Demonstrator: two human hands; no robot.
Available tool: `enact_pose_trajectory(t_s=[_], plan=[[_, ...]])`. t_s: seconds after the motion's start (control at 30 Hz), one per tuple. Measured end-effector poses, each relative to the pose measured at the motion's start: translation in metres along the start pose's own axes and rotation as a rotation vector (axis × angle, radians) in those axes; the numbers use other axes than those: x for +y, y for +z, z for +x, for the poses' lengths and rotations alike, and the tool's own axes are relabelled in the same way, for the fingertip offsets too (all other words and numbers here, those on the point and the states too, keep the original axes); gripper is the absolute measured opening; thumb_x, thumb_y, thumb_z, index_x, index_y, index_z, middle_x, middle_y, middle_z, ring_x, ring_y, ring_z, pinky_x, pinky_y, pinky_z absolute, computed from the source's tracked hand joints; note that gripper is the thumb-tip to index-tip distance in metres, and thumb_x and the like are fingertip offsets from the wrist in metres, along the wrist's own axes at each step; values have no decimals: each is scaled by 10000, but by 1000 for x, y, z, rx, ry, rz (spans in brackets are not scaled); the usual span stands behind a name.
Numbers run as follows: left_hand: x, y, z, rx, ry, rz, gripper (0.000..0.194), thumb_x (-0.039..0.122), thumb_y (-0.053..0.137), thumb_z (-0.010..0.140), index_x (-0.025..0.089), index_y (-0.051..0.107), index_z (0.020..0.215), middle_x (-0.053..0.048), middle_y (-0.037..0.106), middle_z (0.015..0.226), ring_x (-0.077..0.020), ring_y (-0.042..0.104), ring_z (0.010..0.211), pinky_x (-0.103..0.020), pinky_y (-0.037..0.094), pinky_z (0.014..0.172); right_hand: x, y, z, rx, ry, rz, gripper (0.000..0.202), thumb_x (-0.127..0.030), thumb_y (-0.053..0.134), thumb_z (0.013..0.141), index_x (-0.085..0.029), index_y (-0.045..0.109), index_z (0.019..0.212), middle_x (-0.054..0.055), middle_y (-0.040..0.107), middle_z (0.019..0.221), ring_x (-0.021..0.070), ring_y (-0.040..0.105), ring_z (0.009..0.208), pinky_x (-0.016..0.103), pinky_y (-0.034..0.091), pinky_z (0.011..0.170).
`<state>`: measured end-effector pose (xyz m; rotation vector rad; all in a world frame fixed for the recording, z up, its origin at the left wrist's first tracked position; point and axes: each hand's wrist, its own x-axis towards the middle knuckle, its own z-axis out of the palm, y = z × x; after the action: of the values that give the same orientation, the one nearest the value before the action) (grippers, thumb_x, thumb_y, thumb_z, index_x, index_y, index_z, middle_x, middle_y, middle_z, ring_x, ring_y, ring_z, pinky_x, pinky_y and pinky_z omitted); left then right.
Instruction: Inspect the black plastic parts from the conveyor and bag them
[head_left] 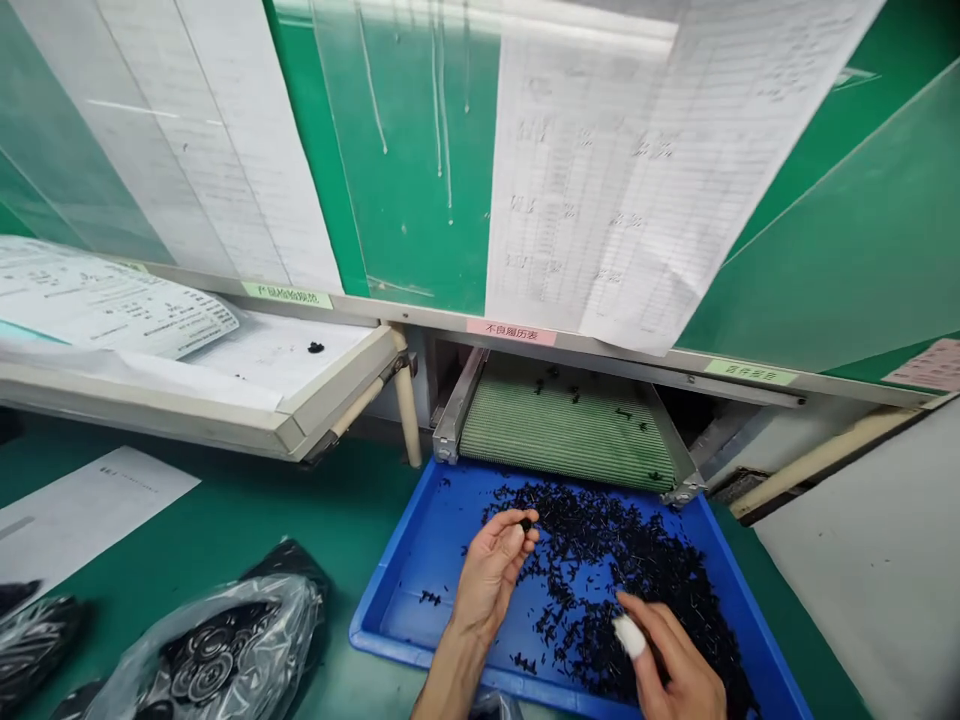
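My left hand [491,570] is over the middle of a blue tray [397,590], pinching a small black part [526,524] between thumb and fingertips. Many small black pieces [667,570] lie heaped across the tray's middle and right side. Above that heap, at the lower right, is my right hand [671,650], its thumb wrapped in a white covering [628,636]. Its thumb and index finger are apart, with nothing visible between them. A few joined black pieces [525,663] lie near the tray's front edge.
A green ribbed conveyor [562,425] with metal side rails ends over the tray's back edge. Clear bags of round black parts [206,665] stand at the lower left. A raised shelf [300,420] with papers juts out at left. Sheets hang on the green board [427,200].
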<state>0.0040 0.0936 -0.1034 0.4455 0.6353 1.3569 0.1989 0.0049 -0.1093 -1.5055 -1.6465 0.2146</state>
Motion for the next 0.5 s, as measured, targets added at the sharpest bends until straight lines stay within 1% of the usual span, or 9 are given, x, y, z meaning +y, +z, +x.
enact_pose_trajectory(t_s=[0.07,0.17,0.23,0.33,0.43,0.5], plan=[[-5,-9,-2,61,-18,-61,232,196,802,630,154,663,811,-56,704,933,-117,656,777,-197,513,720,-10,10,18,-46,-55,-16,279,-325,434,899,-224,678,988,54,666,910,166,643,820,224,511,709],[-7,-14,0,99,-40,-97,294,189,818,606,162,668,856,-49,701,908,-143,669,827,-205,515,751,-27,29,35,-104,-82,-15,273,-293,423,898,-211,675,962,62,663,899,169,636,806,248,515,714],[-7,-15,1,100,-53,-103,327,201,818,607,152,677,899,-58,696,923,-160,671,853,-214,516,766,-37,41,40,-125,-84,5,280,-269,400,901,-204,663,976,63,656,911,167,628,822,253,511,720],[-7,-15,1,89,-68,-111,298,215,802,633,139,684,896,-70,691,945,-173,666,877,-228,512,778,-46,54,43,-171,-84,18,273,-237,395,901,-203,646,1002,58,640,928,159,616,839,248,497,737],[-8,-16,0,56,-64,-122,268,215,785,656,140,681,892,-73,694,928,-165,658,860,-237,506,769,-49,61,46,-204,-65,6,274,-225,390,904,-202,633,1026,57,623,944,155,603,847,246,484,741],[-9,-16,0,23,-50,-119,257,209,775,670,138,678,896,-74,696,905,-140,647,806,-215,496,712,-50,63,47,-216,-57,-8,276,-225,385,908,-204,630,1034,54,616,942,153,597,842,246,477,734]])
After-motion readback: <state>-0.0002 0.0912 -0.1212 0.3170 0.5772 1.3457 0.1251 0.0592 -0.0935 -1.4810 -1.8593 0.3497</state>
